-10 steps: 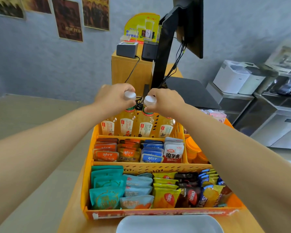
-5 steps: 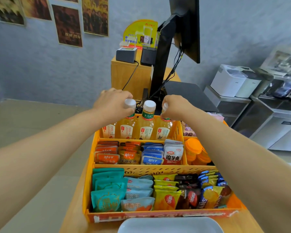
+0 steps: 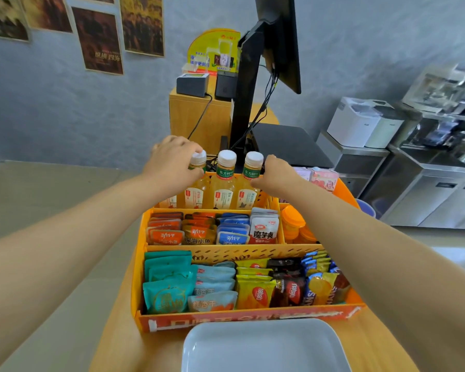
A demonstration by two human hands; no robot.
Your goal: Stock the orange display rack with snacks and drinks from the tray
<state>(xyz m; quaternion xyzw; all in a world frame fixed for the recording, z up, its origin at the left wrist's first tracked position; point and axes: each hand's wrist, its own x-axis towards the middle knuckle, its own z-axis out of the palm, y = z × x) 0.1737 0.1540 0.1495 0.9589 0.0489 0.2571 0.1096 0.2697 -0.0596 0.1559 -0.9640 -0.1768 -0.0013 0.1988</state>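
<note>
head view, left hand (image 3: 172,165) curled around the capped neck of the leftmost bottle (image 3: 195,183) in the orange display rack's (image 3: 226,248) back row, right hand (image 3: 275,174) gripping the rightmost bottle (image 3: 249,183), white tray (image 3: 263,347) nearest, in front of rack

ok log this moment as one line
stage: drinks in back row | left hand: grips leftmost bottle | right hand: beside rightmost bottle | white tray: empty

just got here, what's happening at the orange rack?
A person is stocking the orange display rack. The left hand grips the leftmost visible drink bottle in the back row; the right hand rests beside the rightmost bottle. The snack compartments look full, and the white tray in front is empty.
</note>
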